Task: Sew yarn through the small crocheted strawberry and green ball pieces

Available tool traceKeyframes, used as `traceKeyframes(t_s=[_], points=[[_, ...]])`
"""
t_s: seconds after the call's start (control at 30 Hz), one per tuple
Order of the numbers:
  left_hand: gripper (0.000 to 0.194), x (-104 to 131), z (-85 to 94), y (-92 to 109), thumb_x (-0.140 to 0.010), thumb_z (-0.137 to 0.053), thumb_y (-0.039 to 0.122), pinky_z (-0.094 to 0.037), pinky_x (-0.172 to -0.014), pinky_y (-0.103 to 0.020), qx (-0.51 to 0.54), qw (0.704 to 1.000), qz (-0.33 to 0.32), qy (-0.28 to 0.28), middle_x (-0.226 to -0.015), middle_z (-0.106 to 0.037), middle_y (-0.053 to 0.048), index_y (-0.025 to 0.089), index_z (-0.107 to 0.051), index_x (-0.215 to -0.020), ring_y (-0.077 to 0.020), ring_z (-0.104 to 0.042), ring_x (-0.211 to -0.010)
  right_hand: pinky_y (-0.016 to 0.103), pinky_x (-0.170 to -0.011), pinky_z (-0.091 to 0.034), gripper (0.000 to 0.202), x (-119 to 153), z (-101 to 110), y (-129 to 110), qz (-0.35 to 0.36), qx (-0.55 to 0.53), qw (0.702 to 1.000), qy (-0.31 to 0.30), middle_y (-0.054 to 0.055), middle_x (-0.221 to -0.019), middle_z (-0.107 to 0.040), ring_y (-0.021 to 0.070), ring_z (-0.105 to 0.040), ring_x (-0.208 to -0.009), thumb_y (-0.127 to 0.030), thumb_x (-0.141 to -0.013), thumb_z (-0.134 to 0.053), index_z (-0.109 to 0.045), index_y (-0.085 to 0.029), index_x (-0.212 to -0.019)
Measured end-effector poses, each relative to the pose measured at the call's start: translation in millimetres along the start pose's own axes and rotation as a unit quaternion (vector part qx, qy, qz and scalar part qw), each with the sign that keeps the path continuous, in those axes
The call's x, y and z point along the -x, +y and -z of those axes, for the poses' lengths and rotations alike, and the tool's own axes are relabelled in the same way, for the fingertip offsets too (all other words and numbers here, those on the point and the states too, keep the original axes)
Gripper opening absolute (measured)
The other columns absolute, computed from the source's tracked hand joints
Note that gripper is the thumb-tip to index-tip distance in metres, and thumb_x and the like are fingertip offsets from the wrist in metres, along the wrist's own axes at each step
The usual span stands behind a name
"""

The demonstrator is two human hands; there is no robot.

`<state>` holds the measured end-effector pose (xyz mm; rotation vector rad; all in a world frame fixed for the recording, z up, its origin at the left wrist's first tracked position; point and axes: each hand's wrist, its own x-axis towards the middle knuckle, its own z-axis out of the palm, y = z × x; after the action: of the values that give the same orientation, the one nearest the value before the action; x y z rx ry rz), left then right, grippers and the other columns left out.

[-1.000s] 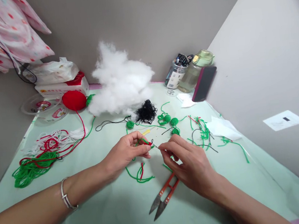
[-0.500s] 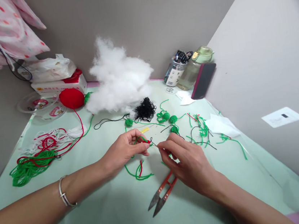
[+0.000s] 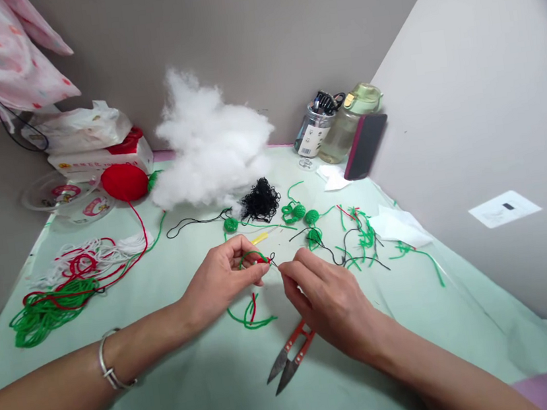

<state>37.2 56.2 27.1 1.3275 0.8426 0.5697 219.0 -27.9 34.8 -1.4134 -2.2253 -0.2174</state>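
Observation:
Between the thumb and fingers of my left hand [image 3: 231, 270] is a small red and green yarn piece [image 3: 261, 259], mostly covered by the fingertips. A small loop of black yarn [image 3: 272, 256] stands up at its right end. My right hand [image 3: 322, 295] pinches the thin dark end leading from that loop; whether a hook or needle is in the fingers too, I cannot tell. Thread snips [image 3: 292, 359] with orange handles lie under my right hand, blades toward me. Loose green and red yarn ends [image 3: 254, 320] rest on the table just below my left hand.
Behind the hands are white stuffing [image 3: 213, 139], a black yarn tangle [image 3: 260, 201] and several green crocheted balls [image 3: 311, 217]. Yarn scraps [image 3: 367, 233] lie right, green yarn [image 3: 54, 305] and a red ball [image 3: 125, 182] left. A bottle [image 3: 353, 122] and phone [image 3: 366, 145] stand at the back right.
The whole view has shifted slightly, so things sit a little further left. Both hands keep their pinch, close together at the black loop, with only slight movement.

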Motion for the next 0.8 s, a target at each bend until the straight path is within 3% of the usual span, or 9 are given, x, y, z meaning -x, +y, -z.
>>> traceKeyframes(t_s=[0.33, 0.4, 0.47, 0.5, 0.57, 0.67, 0.8], points=[[0.018, 3, -1.9, -1, -0.082, -0.072, 0.03, -0.046, -0.069, -0.027, -0.022, 0.999, -0.031, 0.017, -0.073, -0.058, 0.002, 0.018, -0.059, -0.083, -0.013, -0.057, -0.07, 0.027, -0.05, -0.03, 0.024, 1, -5, -1, -0.009, 0.003, 1.0, 0.027, 0.0, -0.07, -0.048, 0.0126, -0.039, -0.054, -0.002, -0.094, -0.043, -0.058, -0.018, -0.083], [0.018, 3, -1.5, -1, -0.082, -0.073, 0.031, -0.047, -0.071, -0.028, -0.013, 0.999, -0.04, 0.018, -0.076, -0.059, 0.002, 0.018, -0.06, -0.085, -0.0133, -0.058, -0.072, 0.025, -0.05, -0.031, 0.022, -1, -3, -1, -0.034, -0.047, 0.998, 0.032, 0.0, -0.071, -0.049, 0.0117, -0.04, -0.055, -0.005, -0.095, -0.044, -0.059, -0.018, -0.085], [0.018, 2, -1.1, 0, -0.081, -0.074, 0.031, -0.049, -0.073, -0.028, -0.003, 0.998, -0.055, 0.021, -0.079, -0.061, 0.001, 0.018, -0.062, -0.087, -0.0139, -0.06, -0.075, 0.023, -0.051, -0.035, 0.015, -4, 3, 0, -0.109, -0.161, 0.981, 0.013, -0.001, -0.07, -0.051, 0.0103, -0.043, -0.056, -0.011, -0.096, -0.048, -0.059, -0.018, -0.089], [0.017, 2, -0.8, 0, -0.081, -0.074, 0.03, -0.049, -0.074, -0.028, -0.002, 0.997, -0.066, 0.026, -0.081, -0.062, 0.001, 0.018, -0.063, -0.087, -0.0141, -0.06, -0.076, 0.022, -0.052, -0.037, 0.011, -7, 6, 1, -0.165, -0.236, 0.958, -0.013, -0.002, -0.068, -0.051, 0.0098, -0.044, -0.056, -0.015, -0.097, -0.05, -0.059, -0.019, -0.092], [0.014, 2, -0.5, 0, -0.082, -0.074, 0.028, -0.049, -0.075, -0.027, -0.013, 0.995, -0.089, 0.042, -0.084, -0.064, 0.0, 0.019, -0.066, -0.089, -0.014, -0.06, -0.078, 0.021, -0.051, -0.039, 0.009, -12, 12, 5, -0.278, -0.382, 0.877, -0.082, -0.005, -0.063, -0.05, 0.0091, -0.046, -0.053, -0.026, -0.096, -0.055, -0.059, -0.019, -0.092], [0.009, 3, -0.2, -1, -0.084, -0.072, 0.025, -0.05, -0.075, -0.026, -0.034, 0.991, -0.113, 0.061, -0.088, -0.067, 0.0, 0.02, -0.068, -0.09, -0.0134, -0.06, -0.079, 0.021, -0.047, -0.035, 0.025, -18, 15, 11, -0.366, -0.518, 0.757, -0.155, -0.005, -0.06, -0.052, 0.0078, -0.046, -0.048, -0.04, -0.092, -0.062, -0.056, -0.018, -0.082], [0.006, 4, 0.2, -1, -0.083, -0.071, 0.022, -0.051, -0.074, -0.028, -0.064, 0.985, -0.138, 0.079, -0.089, -0.069, -0.002, 0.02, -0.069, -0.088, -0.0141, -0.061, -0.076, 0.021, -0.044, -0.027, 0.034, -19, 9, 13, -0.402, -0.59, 0.684, -0.152, -0.005, -0.057, -0.054, 0.0065, -0.044, -0.044, -0.046, -0.083, -0.074, -0.057, -0.017, -0.078]])
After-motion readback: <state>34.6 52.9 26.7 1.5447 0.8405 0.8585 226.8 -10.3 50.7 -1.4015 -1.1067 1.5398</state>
